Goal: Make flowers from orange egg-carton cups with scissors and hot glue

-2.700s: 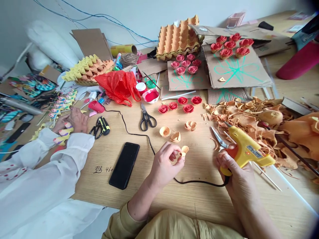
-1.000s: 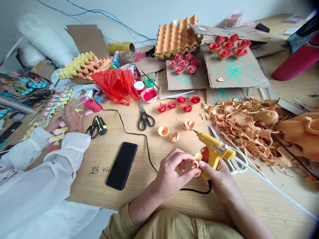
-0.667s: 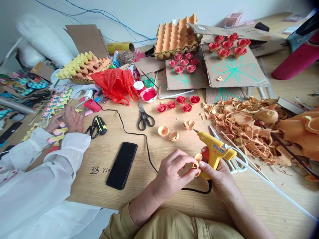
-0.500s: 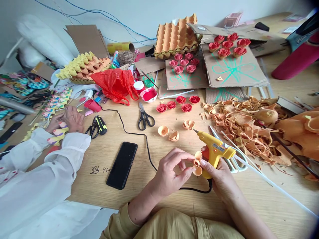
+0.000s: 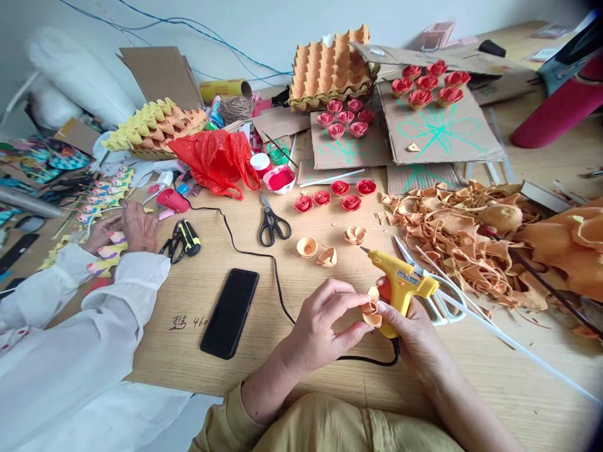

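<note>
My left hand [image 5: 318, 326] pinches a small orange egg-carton flower [image 5: 372, 319] with curled petals. Wrapped around the yellow hot glue gun [image 5: 404, 285] is my right hand [image 5: 419, 336], its thumb also touching the flower. The gun's nozzle points up and left, and a white glue stick [image 5: 513, 350] trails from its rear. Just beyond my hands lie an orange cup piece [image 5: 307, 247], a loose petal piece [image 5: 326, 256] and an unpainted flower [image 5: 355, 235]. Several red painted flowers [image 5: 351, 203] sit farther back.
A heap of orange carton scraps [image 5: 452, 245] and white-handled scissors [image 5: 443, 307] lie right. Black scissors [image 5: 274, 227], a phone [image 5: 230, 312] and a black cord [image 5: 245, 253] lie left. Another person's hands [image 5: 139, 227] work far left. Cardboard [image 5: 440, 135] with red flowers stands behind.
The flower has tilted in my fingers, and my left thumb has moved slightly down, away from its centre. The glue gun stays in my right hand. The view has shifted slightly.
</note>
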A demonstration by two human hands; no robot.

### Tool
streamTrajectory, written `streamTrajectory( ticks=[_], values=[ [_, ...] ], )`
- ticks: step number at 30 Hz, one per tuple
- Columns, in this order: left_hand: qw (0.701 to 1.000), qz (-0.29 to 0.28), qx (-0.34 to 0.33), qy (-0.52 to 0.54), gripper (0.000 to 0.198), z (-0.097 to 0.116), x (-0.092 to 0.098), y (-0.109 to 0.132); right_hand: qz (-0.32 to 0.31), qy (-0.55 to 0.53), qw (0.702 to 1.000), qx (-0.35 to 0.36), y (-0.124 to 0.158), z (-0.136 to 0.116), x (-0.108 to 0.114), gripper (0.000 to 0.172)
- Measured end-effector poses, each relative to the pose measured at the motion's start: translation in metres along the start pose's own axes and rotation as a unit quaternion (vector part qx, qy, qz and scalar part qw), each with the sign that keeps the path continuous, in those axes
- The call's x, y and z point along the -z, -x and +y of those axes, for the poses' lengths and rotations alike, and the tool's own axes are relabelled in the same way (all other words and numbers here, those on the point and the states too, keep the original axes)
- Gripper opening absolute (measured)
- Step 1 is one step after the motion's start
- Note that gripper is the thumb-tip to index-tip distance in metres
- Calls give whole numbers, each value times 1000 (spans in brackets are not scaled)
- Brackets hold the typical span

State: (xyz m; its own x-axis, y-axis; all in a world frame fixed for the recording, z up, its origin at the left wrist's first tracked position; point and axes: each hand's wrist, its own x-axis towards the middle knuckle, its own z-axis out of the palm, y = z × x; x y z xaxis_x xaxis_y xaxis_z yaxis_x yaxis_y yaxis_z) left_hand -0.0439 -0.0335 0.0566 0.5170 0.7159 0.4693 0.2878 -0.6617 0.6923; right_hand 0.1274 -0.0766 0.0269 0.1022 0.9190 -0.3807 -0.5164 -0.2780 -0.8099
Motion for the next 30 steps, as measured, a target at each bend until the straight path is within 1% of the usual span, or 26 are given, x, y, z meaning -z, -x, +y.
streamTrajectory(
  ticks=[2,4,7,10,12,14,16,19,21,23,25,28,30],
  values=[
    [1000,-12,-2,7,29,0,0,1,6,-5,1000,5,0,-1,0,47],
    [999,-30,0,36,29,0,0,1,1,-8,1000,9,0,-1,0,48],
    [994,-51,34,95,26,1,1,1,-6,24,999,27,0,-2,-1,47],
    [982,-74,98,143,27,-2,1,4,16,128,989,68,-1,-2,-1,39],
    [976,-82,137,147,24,-6,-1,9,24,219,971,90,-2,1,0,30],
    [977,-76,168,111,15,-10,-3,16,15,299,948,107,-2,5,2,22],
    [979,-70,184,57,8,-13,-5,23,13,357,926,123,-2,11,4,19],
    [980,-69,186,9,9,-12,-9,29,39,403,903,141,-2,17,10,21],
    [980,-66,186,2,7,-9,-11,30,58,416,896,144,-1,18,14,24],
    [981,-71,180,-5,12,-7,-14,30,73,426,890,146,0,19,17,25],
    [982,-76,168,-25,19,-5,-17,29,81,431,886,151,0,19,19,25],
    [984,-76,147,-69,17,-3,-21,26,82,421,889,158,-2,20,20,27],
    [983,-85,121,-104,21,-2,-22,23,93,418,888,168,-3,19,20,28]
  ],
)
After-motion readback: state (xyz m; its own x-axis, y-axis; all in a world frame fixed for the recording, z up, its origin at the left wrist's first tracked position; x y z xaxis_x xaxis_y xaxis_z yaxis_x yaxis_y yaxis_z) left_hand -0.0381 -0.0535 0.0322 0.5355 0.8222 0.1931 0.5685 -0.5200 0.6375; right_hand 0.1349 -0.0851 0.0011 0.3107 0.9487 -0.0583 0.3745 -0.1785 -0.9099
